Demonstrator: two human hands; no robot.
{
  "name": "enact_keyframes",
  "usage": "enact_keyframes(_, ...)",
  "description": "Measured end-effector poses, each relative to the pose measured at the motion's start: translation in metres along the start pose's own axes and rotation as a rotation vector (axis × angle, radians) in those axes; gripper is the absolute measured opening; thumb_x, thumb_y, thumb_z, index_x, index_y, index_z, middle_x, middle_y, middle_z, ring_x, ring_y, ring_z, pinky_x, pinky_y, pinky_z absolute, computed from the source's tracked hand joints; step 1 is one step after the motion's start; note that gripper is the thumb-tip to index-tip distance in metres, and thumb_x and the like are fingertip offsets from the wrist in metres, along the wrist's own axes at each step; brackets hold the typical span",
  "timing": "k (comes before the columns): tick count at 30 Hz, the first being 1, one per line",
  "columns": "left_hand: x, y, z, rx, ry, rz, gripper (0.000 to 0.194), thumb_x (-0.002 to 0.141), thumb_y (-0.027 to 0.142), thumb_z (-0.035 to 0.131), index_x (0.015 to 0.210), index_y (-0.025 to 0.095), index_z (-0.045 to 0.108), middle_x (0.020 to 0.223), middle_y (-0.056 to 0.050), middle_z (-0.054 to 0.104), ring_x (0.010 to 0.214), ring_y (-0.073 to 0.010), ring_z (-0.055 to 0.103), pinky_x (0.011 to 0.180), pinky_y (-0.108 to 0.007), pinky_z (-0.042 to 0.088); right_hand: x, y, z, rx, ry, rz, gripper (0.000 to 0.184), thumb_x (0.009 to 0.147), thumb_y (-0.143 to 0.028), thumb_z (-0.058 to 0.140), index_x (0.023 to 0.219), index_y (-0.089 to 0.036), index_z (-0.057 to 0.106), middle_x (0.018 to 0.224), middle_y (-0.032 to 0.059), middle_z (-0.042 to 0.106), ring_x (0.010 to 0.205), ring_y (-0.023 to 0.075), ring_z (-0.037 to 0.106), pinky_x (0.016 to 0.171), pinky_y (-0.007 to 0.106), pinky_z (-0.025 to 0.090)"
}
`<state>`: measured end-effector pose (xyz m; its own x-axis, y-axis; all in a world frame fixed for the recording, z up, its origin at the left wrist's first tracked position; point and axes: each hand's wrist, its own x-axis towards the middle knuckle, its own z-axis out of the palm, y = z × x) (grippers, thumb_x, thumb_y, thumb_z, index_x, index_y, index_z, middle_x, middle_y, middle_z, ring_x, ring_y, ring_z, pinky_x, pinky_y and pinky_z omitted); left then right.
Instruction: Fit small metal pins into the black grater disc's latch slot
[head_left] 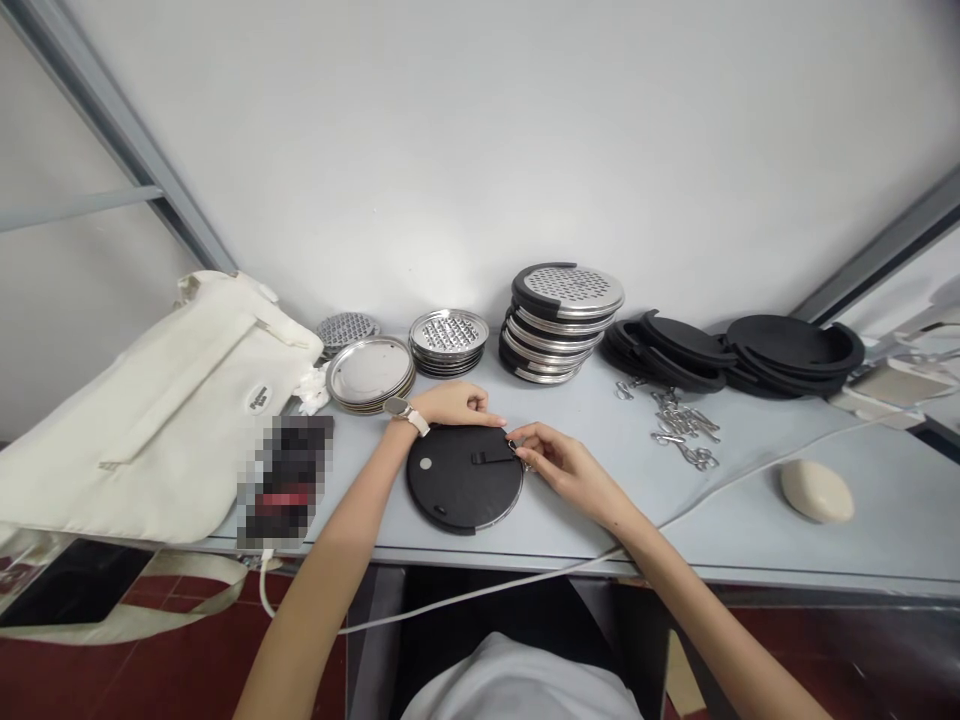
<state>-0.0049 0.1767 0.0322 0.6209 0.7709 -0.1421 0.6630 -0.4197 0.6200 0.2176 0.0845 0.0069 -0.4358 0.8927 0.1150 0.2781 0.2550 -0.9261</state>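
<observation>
A round black disc [457, 490] with a silvery rim along its right side lies flat at the table's front, with a black strap [491, 458] across its upper part. My left hand [457, 403] bends over the disc's far edge, fingers partly curled and one stretched right along the edge, pressing it. At the disc's upper right edge, my right hand [555, 462] pinches a small metal clip [512, 446] beside the strap's end. Part of the clip is hidden by the fingers.
Behind stand stacked metal grater discs [450, 335], plain metal discs [371, 372] and black-rimmed graters [566, 320]. Black round covers [787, 350] and loose metal clips [684, 420] lie right. A white cable [720, 490] crosses the table near a computer mouse [817, 490]. A white bag [172, 420] sits left.
</observation>
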Motion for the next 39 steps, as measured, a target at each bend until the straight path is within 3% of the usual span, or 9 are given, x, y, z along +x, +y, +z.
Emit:
enact_keyframes(5,-0.0002,0.0013,-0.0002,-0.001,0.006,-0.007,0.046,0.074,0.062,0.063,0.063,0.019,0.052,0.058,0.002,0.047,0.059,-0.0128,0.038,0.057,-0.027,0.025,-0.0016,0.0001,-0.0020,0.012,-0.011,0.002,0.027,0.088,-0.035,0.060,0.109,-0.020,0.066,0.081,0.0037,0.064,0.076,0.0184,0.059,0.070,0.031,0.048)
enact_keyframes(11,0.0006,-0.0001,0.0005,-0.007,-0.001,-0.016,0.045,0.072,0.061,0.064,0.064,0.019,0.052,0.059,0.002,0.047,0.059,-0.0127,0.039,0.056,-0.026,0.025,-0.0014,-0.0037,-0.0024,-0.128,0.040,-0.039,0.028,0.091,-0.033,0.056,0.111,-0.022,0.071,0.095,0.0075,0.065,0.081,0.0204,0.061,0.072,0.033,0.049)
enact_keyframes(19,-0.0004,0.0009,0.0000,0.004,0.000,-0.002,0.044,0.075,0.060,0.062,0.064,0.019,0.052,0.060,0.001,0.049,0.059,-0.0129,0.039,0.056,-0.026,0.025,-0.0020,-0.0043,0.0004,-0.121,0.064,-0.103,0.026,0.093,-0.026,0.050,0.107,-0.025,0.072,0.095,0.0075,0.063,0.090,0.0219,0.062,0.086,0.038,0.049)
enact_keyframes(23,0.0002,0.0006,-0.0005,0.013,-0.001,0.001,0.045,0.074,0.060,0.063,0.064,0.018,0.052,0.059,0.002,0.047,0.058,-0.0122,0.039,0.056,-0.026,0.025,-0.0003,-0.0003,0.0045,-0.052,0.136,-0.073,0.025,0.090,-0.029,0.057,0.112,-0.023,0.067,0.094,0.0070,0.066,0.085,0.0210,0.063,0.083,0.037,0.051)
enact_keyframes(26,0.0007,0.0001,-0.0002,0.022,-0.001,0.003,0.046,0.075,0.062,0.062,0.064,0.018,0.053,0.057,0.003,0.045,0.057,-0.0113,0.038,0.056,-0.026,0.025,0.0011,0.0001,0.0067,-0.048,0.163,-0.061,0.018,0.089,-0.031,0.059,0.101,-0.022,0.068,0.095,0.0075,0.068,0.083,0.0207,0.063,0.081,0.037,0.051)
enact_keyframes(28,0.0009,-0.0004,0.0001,0.025,-0.002,0.005,0.048,0.076,0.063,0.061,0.063,0.018,0.052,0.057,0.004,0.045,0.056,-0.0108,0.037,0.055,-0.025,0.025,0.0013,-0.0016,0.0068,-0.085,0.163,-0.046,0.016,0.089,-0.031,0.058,0.095,-0.021,0.069,0.094,0.0076,0.068,0.081,0.0207,0.063,0.079,0.037,0.050)
enact_keyframes(39,0.0016,-0.0028,0.0003,0.016,-0.005,0.025,0.051,0.074,0.067,0.060,0.063,0.018,0.052,0.056,0.005,0.044,0.055,-0.0099,0.037,0.054,-0.024,0.024,-0.0018,-0.0053,0.0031,-0.095,0.110,0.008,0.024,0.089,-0.037,0.058,0.100,-0.019,0.071,0.088,0.0072,0.072,0.078,0.0214,0.064,0.074,0.034,0.049)
